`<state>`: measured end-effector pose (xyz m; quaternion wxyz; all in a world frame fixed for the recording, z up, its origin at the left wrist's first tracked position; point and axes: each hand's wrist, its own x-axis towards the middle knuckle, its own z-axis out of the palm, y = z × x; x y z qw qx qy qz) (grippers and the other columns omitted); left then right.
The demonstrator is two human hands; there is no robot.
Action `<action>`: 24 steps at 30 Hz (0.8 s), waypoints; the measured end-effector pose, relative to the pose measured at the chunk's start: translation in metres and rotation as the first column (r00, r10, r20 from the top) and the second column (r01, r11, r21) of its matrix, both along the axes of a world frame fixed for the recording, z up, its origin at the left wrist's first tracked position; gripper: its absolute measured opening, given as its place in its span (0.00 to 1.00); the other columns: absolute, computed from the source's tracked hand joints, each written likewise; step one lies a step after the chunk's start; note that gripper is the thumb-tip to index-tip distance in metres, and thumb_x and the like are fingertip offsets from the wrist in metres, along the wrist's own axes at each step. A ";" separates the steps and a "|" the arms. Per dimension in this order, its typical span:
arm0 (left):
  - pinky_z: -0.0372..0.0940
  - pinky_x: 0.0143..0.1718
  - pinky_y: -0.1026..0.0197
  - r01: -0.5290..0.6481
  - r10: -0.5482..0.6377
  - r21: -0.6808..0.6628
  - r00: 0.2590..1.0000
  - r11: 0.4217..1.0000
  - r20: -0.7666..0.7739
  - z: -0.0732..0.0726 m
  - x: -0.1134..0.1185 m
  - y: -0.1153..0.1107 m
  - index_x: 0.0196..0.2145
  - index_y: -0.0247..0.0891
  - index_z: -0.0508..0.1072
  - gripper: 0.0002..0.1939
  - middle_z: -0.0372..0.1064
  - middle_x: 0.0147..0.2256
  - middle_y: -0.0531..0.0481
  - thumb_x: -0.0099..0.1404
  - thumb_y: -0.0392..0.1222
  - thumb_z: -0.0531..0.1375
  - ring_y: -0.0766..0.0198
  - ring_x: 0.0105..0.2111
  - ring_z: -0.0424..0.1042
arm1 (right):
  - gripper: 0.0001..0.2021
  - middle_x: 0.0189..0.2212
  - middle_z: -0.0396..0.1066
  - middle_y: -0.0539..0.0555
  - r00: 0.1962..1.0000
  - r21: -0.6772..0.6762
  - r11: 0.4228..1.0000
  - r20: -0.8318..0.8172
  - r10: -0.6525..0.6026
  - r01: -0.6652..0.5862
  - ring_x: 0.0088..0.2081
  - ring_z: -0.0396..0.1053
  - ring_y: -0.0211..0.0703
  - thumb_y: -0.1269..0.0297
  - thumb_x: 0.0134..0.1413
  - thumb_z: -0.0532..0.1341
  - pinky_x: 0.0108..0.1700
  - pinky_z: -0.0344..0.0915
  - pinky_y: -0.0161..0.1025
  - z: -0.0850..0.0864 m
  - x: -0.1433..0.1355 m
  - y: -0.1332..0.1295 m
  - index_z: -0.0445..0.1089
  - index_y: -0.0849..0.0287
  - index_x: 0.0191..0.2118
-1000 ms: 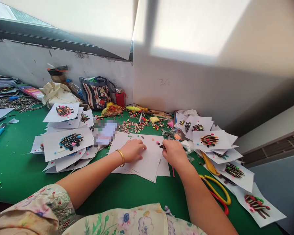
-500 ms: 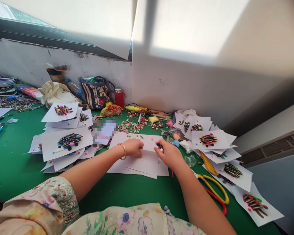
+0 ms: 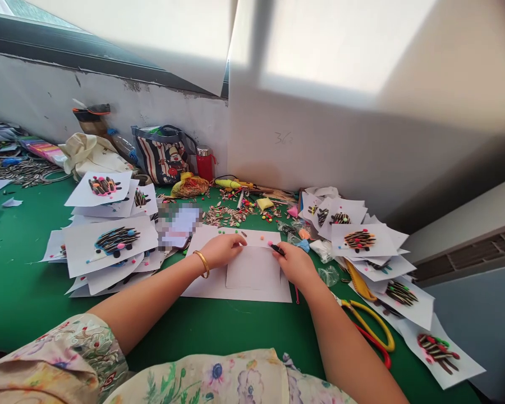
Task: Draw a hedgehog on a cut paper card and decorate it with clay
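A small white sheet (image 3: 253, 269) lies on a larger white sheet (image 3: 202, 286) in front of me. At the small sheet's upper left corner is my left hand (image 3: 223, 250), its fingers closed together on the paper's edge. My right hand (image 3: 295, 264) holds a black marker (image 3: 278, 249) at the sheet's upper right. Small green and pink balls and a seed lie on the larger sheet's far part, beyond the small one.
Seed-collage cards are stacked at left (image 3: 109, 244) and right (image 3: 359, 240). Scissors (image 3: 372, 325) lie beside my right forearm. Loose seeds (image 3: 225, 215), a phone (image 3: 183, 224), a striped bag (image 3: 162, 154) and a red bottle (image 3: 205, 164) are farther back.
The loose, skewed small sheets are now squared up in the middle of the larger sheet. My left hand has moved slightly left and up; the right hand has shifted slightly right.
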<state>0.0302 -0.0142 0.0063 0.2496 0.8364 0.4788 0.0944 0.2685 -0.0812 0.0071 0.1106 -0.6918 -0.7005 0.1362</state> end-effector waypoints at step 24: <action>0.66 0.42 0.57 0.022 -0.041 0.137 0.990 0.990 0.137 -0.029 -0.024 -0.001 0.38 0.40 0.79 0.08 0.77 0.37 0.48 0.64 0.39 0.60 0.58 0.39 0.73 | 0.11 0.40 0.77 0.53 0.999 -0.082 0.995 -0.017 -0.050 0.048 0.39 0.72 0.46 0.62 0.60 0.58 0.37 0.59 0.37 -0.011 0.001 0.003 0.72 0.54 0.46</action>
